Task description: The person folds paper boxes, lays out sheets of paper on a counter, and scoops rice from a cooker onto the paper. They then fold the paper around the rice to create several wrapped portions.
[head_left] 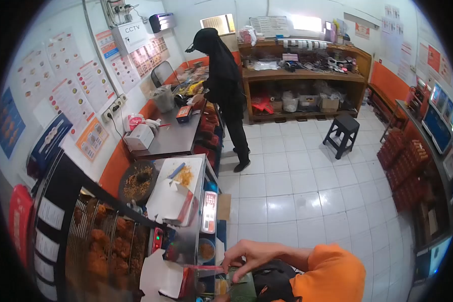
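Note:
My right hand (246,257), at the end of an orange sleeve (332,274), reaches in from the lower right. Its fingers are bent and closed at the end of a pink-edged clear plastic bag (204,267). Something yellowish shows below the fingers, beside a green surface (244,287). Only a sliver of my left hand (221,298) shows at the bottom edge; its fingers are hidden. Left of the bag stands an open white and red box (161,277). A bowl of brown food (206,249) sits just above the bag.
Another open box (171,201) lies on a white board (197,176), beside a stone mortar (137,180). Fried pieces fill a display case (103,241) at lower left. Farther off, a person in black (224,85) stands at the counter. A black stool (342,132) is on the tiled floor.

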A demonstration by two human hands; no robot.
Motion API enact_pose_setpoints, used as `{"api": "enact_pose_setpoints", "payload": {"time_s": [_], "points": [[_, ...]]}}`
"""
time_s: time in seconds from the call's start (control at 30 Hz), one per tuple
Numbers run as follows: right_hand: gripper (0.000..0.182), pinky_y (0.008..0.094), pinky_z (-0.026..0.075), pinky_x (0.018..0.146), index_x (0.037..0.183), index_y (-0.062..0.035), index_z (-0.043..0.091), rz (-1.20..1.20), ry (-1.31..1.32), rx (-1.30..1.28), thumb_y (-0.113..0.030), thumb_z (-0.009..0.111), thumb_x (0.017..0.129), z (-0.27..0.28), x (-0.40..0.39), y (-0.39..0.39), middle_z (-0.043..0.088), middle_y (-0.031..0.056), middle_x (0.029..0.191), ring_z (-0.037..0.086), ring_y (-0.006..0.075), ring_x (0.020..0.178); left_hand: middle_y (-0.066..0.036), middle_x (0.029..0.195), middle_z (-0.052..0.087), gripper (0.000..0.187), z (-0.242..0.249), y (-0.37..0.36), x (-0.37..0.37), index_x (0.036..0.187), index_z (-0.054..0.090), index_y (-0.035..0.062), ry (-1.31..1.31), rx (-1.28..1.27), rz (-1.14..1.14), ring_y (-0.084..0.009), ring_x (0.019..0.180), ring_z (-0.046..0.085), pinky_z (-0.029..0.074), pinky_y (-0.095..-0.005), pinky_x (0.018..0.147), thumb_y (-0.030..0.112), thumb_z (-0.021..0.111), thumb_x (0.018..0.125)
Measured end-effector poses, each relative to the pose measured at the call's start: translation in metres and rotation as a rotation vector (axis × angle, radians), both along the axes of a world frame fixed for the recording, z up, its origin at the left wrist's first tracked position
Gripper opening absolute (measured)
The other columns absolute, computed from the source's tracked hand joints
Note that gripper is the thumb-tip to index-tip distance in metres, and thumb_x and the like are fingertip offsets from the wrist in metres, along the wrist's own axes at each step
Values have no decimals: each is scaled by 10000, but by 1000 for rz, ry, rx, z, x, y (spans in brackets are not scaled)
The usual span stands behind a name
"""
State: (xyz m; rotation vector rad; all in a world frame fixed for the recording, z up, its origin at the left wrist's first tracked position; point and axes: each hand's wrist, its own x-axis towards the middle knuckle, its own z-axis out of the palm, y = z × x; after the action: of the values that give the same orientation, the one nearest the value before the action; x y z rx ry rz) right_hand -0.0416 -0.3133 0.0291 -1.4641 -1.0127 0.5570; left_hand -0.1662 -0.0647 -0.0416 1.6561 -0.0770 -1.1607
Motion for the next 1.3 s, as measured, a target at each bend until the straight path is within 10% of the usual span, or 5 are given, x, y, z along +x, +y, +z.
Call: {"api": "enact_pose_setpoints", "payload": {"time_s": [0.2, 0.47, 0.97, 1.1, 1.3], "points": [[302, 365, 481, 692, 1032, -9, 675, 79, -128, -116, -210, 805, 848, -9, -96, -10, 622, 98, 849, 614, 254, 785, -145, 1451, 469, 352, 36, 10, -118, 1371, 605, 107, -485, 141, -105, -335, 1327, 467, 372, -402, 1129, 163, 575, 1025], [254, 368, 479, 650, 1036, -31, 683, -237, -224, -126, -216, 770, 884, -20, -178, 25, 603, 81, 792, 615, 255, 734, -62, 1087, 699, 386, -35, 20, -179, 1277, 604, 1, 212, -272, 420, -159, 956, 650, 493, -300, 845, 282, 587, 1013], [673, 381, 545, 882, 1338, -105, 582, 66, -641, -198, -298, 841, 747, -22, -168, 66, 599, 89, 1239, 630, 268, 1053, -73, 1155, 700, 461, 4, 83, -229, 1268, 637, -23, -588, -91, 436, -130, 1019, 635, 508, -310, 907, 195, 777, 887], [688, 339, 556, 737, 1411, -79, 554, -22, -308, -204, -314, 836, 829, -39, -136, 76, 701, 128, 1072, 677, 232, 836, -85, 1168, 689, 478, -7, 103, -259, 1331, 578, 6, -592, -455, 864, -193, 1041, 660, 516, -365, 953, 71, 747, 889], [516, 487, 402, 1112, 1417, -57, 484, 28, -375, 230, -161, 665, 945, -70, -215, 163, 503, 223, 1462, 488, 388, 1353, -153, 1277, 629, 326, 7, 57, -232, 1314, 519, 15, -563, -1056, 1804, -289, 1112, 657, 583, -467, 903, 175, 565, 1033]]}}
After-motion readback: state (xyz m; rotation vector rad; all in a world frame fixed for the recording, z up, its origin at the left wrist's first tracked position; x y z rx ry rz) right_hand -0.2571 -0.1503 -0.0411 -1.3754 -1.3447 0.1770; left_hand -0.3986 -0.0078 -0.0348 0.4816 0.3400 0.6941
